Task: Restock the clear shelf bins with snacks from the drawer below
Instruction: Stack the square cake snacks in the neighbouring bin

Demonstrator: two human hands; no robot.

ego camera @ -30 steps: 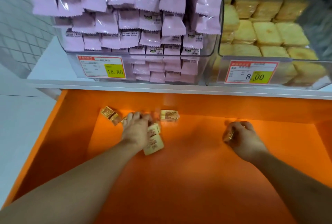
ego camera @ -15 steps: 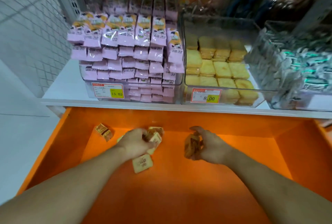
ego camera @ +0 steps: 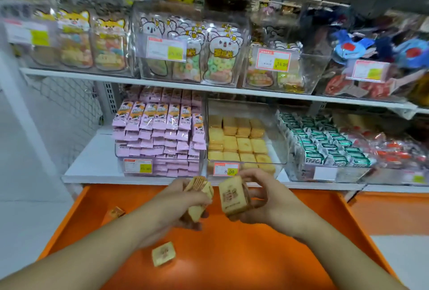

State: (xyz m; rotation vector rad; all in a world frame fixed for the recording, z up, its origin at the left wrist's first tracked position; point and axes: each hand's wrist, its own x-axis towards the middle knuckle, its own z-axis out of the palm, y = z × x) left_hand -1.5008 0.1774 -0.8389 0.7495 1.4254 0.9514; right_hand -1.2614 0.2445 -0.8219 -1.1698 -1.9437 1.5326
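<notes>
Both hands are hovering over the orange drawer [ego camera: 313, 238], just below the clear bin of yellow cakes [ego camera: 239, 143] on the lowest shelf. The left hand [ego camera: 178, 203] is curling its fingers around a loose bunch of small cake packets [ego camera: 199, 196], while the right hand [ego camera: 262, 196] is gripping a squarer stack [ego camera: 234, 196] between thumb and fingers. The left bundle is looking the riskier (its packets are splaying at odd angles), so one is likely to slip back into the drawer during the lift. Two packets, one near the front [ego camera: 163, 253] and one at the left wall [ego camera: 116, 212], are lying in the drawer, easy to forget.
</notes>
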